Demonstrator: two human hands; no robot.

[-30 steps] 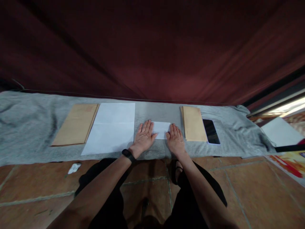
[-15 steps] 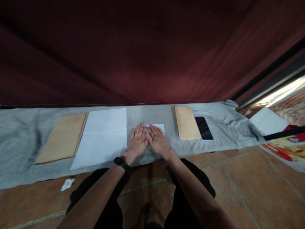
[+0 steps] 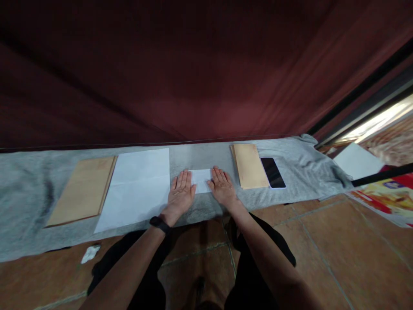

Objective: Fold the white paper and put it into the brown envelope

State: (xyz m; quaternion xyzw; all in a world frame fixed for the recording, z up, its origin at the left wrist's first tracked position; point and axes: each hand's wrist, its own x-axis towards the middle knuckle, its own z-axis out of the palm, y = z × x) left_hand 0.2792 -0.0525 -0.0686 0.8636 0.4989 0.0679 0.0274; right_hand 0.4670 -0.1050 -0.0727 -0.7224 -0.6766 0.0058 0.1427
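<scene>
A small folded white paper (image 3: pixel 201 181) lies on the grey cloth (image 3: pixel 200 157) in front of me. My left hand (image 3: pixel 181 191) rests flat over the paper's left end, fingers stretched out and pointing away from me. On its right end lies my right hand (image 3: pixel 222 187), also flat with straight fingers. The middle of the paper shows between the two hands; its ends are partly hidden under them. Left of my left hand is a large white sheet (image 3: pixel 138 185) with a crease across it.
Brown envelopes (image 3: pixel 82 189) lie at the far left. A smaller stack of brown envelopes (image 3: pixel 251 168) sits to the right, beside a phone (image 3: pixel 272 173). A dark red curtain (image 3: pixel 200 77) hangs behind the cloth. Crumpled white tissue (image 3: pixel 90 254) lies on the tiled floor (image 3: pixel 342 232).
My hands have slid apart across the folded paper, the left one leftward and the right one rightward, uncovering its middle. The view has shifted slightly.
</scene>
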